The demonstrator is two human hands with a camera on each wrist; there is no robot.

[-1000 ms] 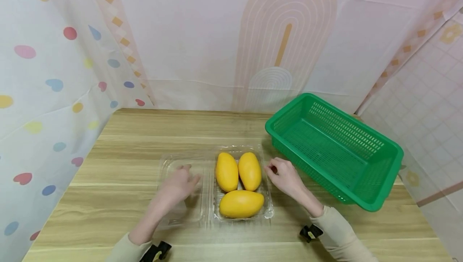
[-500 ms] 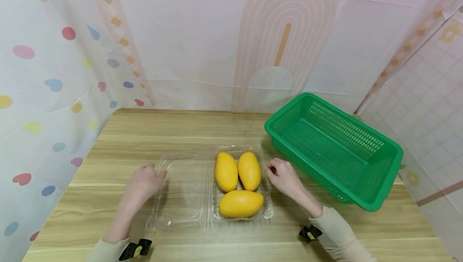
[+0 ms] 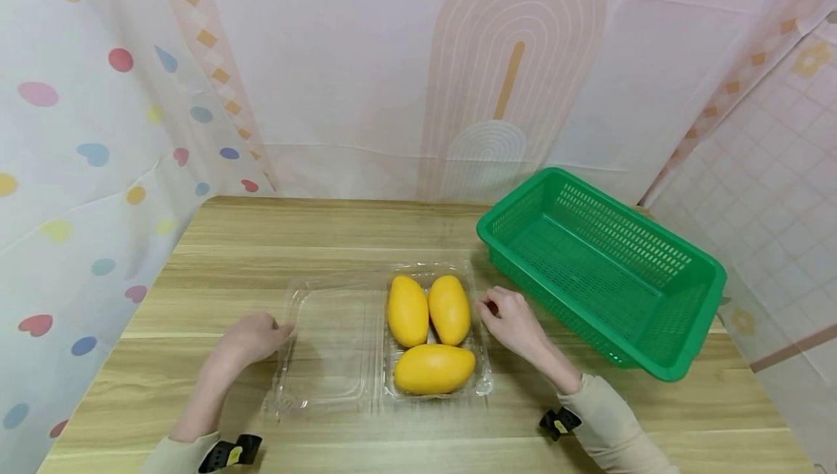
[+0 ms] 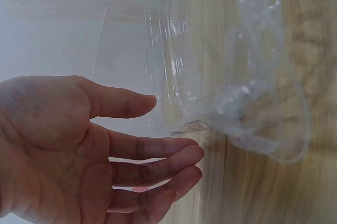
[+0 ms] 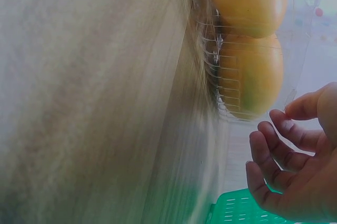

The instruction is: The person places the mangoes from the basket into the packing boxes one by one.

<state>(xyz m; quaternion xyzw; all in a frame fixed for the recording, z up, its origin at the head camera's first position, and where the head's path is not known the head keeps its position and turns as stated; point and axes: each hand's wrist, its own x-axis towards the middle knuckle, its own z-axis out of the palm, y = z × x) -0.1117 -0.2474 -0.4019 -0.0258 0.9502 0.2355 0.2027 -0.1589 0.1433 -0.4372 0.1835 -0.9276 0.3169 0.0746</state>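
Observation:
A clear plastic clamshell container (image 3: 485, 358) lies unfolded on the table, holding three yellow mangoes (image 3: 434, 369). Its lid (image 3: 333, 343) spreads flat to the left of the fruit. At the lid's left edge is my left hand (image 3: 251, 339); in the left wrist view its thumb and relaxed fingers stand apart, with the plastic edge just beyond the thumb tip. My right hand (image 3: 513, 318) pinches the container's right rim between thumb and index finger, where a bit of clear plastic shows in the right wrist view. The other right fingers are loosely bent.
A green plastic basket (image 3: 588, 281) sits at an angle on the right side of the wooden table (image 3: 314, 234), close behind my right hand. Patterned cloth (image 3: 366, 81) hangs along the back and both sides.
My left hand has moved left from over the lid to its left edge, then slightly down towards me. My right hand stays at the container's rim.

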